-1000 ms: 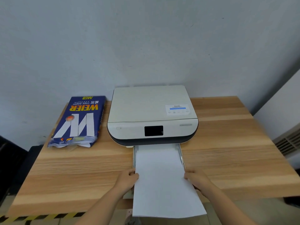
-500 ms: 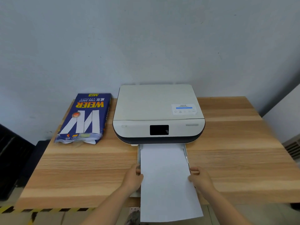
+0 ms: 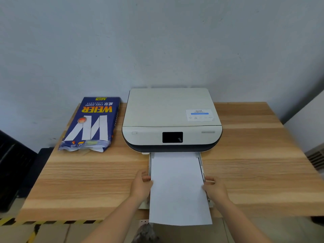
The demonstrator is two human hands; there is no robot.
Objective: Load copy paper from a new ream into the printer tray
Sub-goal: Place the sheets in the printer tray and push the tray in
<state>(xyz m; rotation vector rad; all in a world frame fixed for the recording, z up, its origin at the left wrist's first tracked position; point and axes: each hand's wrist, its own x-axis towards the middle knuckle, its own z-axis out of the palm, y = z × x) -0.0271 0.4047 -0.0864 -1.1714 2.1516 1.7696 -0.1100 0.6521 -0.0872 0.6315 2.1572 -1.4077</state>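
Observation:
A white printer stands at the back middle of the wooden table. Its paper tray is pulled out toward me from the front. A stack of white copy paper lies in the tray, its far end under the printer and its near end hanging past the table edge. My left hand grips the stack's left edge and my right hand grips its right edge. The blue ream wrapper, torn open at its near end, lies to the left of the printer.
The wooden table runs up to a grey wall behind. Yellow-black hazard tape marks the floor below the front edge. A dark object stands at the left, and a white unit with a vent at the right.
The paper stack has slid farther into the tray under the printer, with both hands moving forward along its edges. The view has shifted slightly.

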